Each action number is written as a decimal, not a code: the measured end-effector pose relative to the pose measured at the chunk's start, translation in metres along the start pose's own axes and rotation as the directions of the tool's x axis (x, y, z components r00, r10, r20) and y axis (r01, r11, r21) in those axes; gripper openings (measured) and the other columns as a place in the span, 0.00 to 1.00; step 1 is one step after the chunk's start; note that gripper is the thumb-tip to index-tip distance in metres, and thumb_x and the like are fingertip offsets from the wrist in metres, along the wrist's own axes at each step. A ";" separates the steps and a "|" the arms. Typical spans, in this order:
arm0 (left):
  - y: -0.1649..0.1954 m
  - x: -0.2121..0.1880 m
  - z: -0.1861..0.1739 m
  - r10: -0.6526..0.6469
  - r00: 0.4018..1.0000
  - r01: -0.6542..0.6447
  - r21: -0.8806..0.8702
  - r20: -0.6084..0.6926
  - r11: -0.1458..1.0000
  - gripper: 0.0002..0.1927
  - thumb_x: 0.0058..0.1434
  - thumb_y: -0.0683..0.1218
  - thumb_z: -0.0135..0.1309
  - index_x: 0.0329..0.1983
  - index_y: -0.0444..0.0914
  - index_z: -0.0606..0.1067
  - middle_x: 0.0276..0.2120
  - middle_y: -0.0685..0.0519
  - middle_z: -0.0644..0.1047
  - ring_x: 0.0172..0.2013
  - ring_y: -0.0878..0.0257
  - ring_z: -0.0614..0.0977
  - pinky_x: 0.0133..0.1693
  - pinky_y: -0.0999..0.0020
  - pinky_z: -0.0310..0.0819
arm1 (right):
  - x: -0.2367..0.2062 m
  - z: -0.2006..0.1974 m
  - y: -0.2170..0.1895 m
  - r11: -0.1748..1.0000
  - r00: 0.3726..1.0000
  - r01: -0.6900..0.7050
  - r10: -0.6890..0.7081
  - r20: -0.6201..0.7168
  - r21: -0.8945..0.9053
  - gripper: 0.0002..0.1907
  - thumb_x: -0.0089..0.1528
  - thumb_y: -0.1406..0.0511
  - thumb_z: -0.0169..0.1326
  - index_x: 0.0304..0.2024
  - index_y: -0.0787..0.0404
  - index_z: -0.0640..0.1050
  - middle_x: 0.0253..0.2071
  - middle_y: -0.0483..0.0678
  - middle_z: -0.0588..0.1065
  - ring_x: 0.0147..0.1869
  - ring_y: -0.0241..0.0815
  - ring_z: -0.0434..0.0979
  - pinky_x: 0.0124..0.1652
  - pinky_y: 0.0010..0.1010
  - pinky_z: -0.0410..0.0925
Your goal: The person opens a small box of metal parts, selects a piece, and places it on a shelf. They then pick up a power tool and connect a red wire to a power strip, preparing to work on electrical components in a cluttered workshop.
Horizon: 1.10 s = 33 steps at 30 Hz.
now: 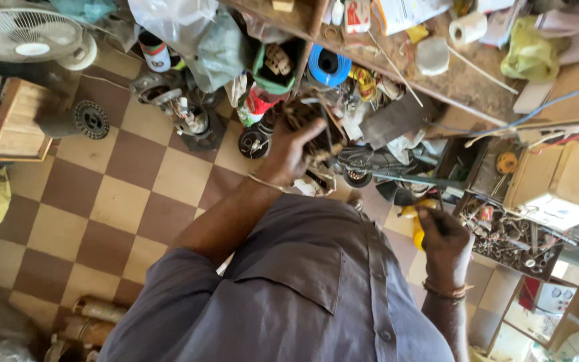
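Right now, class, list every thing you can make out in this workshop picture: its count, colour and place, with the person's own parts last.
fan: one, white, top left
wooden box: one, tan, left on the floor
checked floor: brown and cream tiles, left half
wire spool: one, blue, top centre under the bench
paper roll: one, white, on the bench, top right
bench: one, wooden, cluttered, along the top
parts tray: one, dark, full of metal bits, right
shirt: one, grey-blue, bottom centre
left hand: grip on a wound coil part, centre
right hand: grip on a yellow-handled tool
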<state>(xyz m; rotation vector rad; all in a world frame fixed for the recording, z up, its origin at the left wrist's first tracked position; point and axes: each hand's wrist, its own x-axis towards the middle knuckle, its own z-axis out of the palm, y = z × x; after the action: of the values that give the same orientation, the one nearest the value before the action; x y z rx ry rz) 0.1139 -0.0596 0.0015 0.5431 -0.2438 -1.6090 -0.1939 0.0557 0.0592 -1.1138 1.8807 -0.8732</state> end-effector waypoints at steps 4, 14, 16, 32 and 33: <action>0.033 0.059 -0.038 0.160 0.986 -0.159 0.023 -0.049 0.987 0.24 0.61 0.34 0.61 0.60 0.32 0.70 0.47 0.41 0.79 0.45 0.47 0.84 0.44 0.51 0.84 | -0.013 0.016 -0.001 0.999 0.999 -0.038 0.037 -0.023 -0.039 0.12 0.63 0.63 0.62 0.45 0.65 0.83 0.24 0.37 0.72 0.22 0.24 0.60 0.23 0.21 0.53; 0.073 0.185 -0.069 0.342 0.893 -0.379 -0.079 -0.292 0.922 0.29 0.54 0.32 0.65 0.59 0.33 0.71 0.49 0.47 0.79 0.46 0.54 0.83 0.46 0.58 0.83 | -0.050 0.033 0.005 0.976 0.969 -0.215 0.211 -0.129 -0.015 0.13 0.63 0.63 0.62 0.45 0.67 0.83 0.20 0.39 0.68 0.20 0.27 0.56 0.21 0.23 0.50; 0.076 0.194 -0.065 0.338 0.882 -0.398 -0.134 -0.329 0.907 0.30 0.50 0.32 0.64 0.57 0.35 0.71 0.46 0.48 0.79 0.40 0.52 0.83 0.39 0.55 0.84 | -0.054 0.033 0.007 0.973 0.962 -0.229 0.228 -0.150 0.007 0.13 0.63 0.63 0.62 0.45 0.67 0.83 0.19 0.39 0.67 0.20 0.27 0.56 0.21 0.23 0.50; 0.114 0.234 -0.033 0.510 0.511 -0.421 0.316 -0.692 0.850 0.26 0.49 0.34 0.66 0.52 0.24 0.73 0.51 0.42 0.80 0.43 0.52 0.81 0.47 0.58 0.78 | -0.056 0.044 0.022 0.973 0.957 -0.226 0.231 -0.174 0.044 0.14 0.63 0.62 0.62 0.44 0.66 0.84 0.21 0.40 0.69 0.20 0.27 0.55 0.21 0.24 0.50; 0.116 0.237 -0.032 0.510 0.498 -0.406 0.331 -0.702 0.852 0.25 0.50 0.34 0.66 0.51 0.24 0.73 0.50 0.42 0.80 0.42 0.52 0.81 0.47 0.58 0.78 | -0.055 0.043 0.023 0.972 0.956 -0.228 0.233 -0.178 0.048 0.14 0.62 0.61 0.62 0.44 0.66 0.84 0.21 0.40 0.70 0.19 0.28 0.55 0.21 0.24 0.50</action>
<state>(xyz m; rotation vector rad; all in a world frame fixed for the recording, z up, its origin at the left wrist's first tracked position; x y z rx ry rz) 0.2238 -0.3005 -0.0188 1.1218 0.1692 -0.7132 -0.1472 0.1073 0.0342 -0.7986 2.0931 -0.8877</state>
